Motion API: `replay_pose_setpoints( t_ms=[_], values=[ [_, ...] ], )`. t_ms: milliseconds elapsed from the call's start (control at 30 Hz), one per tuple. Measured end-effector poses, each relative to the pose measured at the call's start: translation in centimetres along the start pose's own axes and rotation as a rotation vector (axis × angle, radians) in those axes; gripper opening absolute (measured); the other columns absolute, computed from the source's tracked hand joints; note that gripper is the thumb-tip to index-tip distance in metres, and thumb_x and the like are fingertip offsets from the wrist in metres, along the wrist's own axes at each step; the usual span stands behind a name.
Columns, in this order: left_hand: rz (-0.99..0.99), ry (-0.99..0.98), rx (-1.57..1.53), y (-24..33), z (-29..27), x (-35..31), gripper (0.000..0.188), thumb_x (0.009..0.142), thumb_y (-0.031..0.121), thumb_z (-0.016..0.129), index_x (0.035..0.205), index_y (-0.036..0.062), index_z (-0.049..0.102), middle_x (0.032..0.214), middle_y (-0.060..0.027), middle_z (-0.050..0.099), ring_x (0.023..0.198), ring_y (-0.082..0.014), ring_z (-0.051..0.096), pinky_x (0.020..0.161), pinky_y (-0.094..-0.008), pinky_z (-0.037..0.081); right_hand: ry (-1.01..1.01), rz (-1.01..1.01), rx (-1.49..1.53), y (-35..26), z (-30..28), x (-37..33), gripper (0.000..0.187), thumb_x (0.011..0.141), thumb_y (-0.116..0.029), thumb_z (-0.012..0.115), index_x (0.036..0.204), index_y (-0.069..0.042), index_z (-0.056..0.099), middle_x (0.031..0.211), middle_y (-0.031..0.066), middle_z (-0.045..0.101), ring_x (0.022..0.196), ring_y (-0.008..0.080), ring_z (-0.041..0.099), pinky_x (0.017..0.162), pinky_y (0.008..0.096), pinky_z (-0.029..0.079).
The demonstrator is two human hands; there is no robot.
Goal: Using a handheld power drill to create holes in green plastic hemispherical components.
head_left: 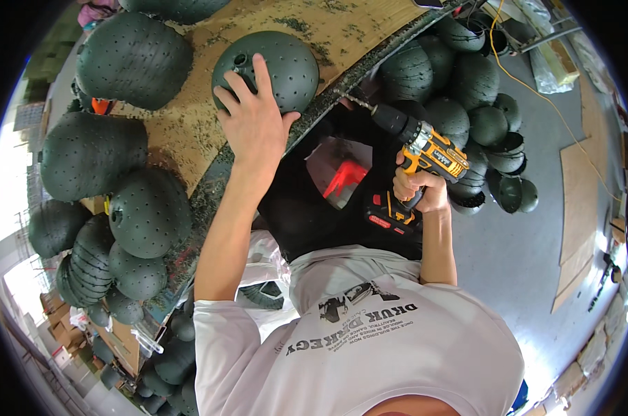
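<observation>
Head view: splayed left fingers (262, 80) on dome (290, 66) near table edge (373, 64), right fingers (406, 183) around drill (428, 147) (body off-table).

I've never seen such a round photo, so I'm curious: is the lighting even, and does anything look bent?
Head view: uneven, with the bright opening at far left burnt white and glare on the floor at lower right; shapes bend toward the black rim; the cordless drill looks fairly sharp.

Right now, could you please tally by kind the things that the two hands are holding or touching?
Dark green perforated dome, under the left hand: 1
Yellow and black drill, in the right hand: 1
Total: 2
</observation>
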State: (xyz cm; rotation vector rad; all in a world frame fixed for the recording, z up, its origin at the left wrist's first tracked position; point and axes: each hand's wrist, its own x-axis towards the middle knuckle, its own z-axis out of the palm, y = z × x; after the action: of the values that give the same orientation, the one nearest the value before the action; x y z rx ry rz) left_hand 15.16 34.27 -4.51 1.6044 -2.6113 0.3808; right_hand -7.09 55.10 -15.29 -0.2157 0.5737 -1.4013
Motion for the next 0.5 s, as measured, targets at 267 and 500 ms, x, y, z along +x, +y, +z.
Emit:
replay_pose_setpoints(
  t_ms=[267, 500],
  values=[
    [-0.001, 0.167, -0.275, -3.2, 2.0, -4.3, 0.092, 0.088, 0.04, 0.074, 0.152, -0.007, 0.027, 0.155, -0.0334, 0.027, 0.141, -0.0491, 0.034, 0.11, -0.0491, 0.041, -0.124, 0.069, 0.323, 1.3, -3.7, 1.7, 0.042, 0.075, -0.006, 0.06, 0.114, -0.003, 0.046, 0.058, -0.0008, 0.039, 0.048, 0.0111, 0.037, 0.049, 0.0293, 0.03],
    [-0.311, 0.11, -0.252, -10.5, 1.0, -3.9, 0.033, 0.094, 0.016, 0.064, 0.125, 0.0033, 0.064, 0.116, -0.0179, 0.067, 0.107, -0.0384, 0.064, 0.092, -0.0453, 0.05, -0.192, -0.017, 0.545, 0.7, -6.2, 2.8, 0.041, 0.08, -0.006, 0.052, 0.121, -0.003, 0.047, 0.059, -0.0025, 0.035, 0.049, 0.0097, 0.035, 0.05, 0.0281, 0.034]
  ],
)
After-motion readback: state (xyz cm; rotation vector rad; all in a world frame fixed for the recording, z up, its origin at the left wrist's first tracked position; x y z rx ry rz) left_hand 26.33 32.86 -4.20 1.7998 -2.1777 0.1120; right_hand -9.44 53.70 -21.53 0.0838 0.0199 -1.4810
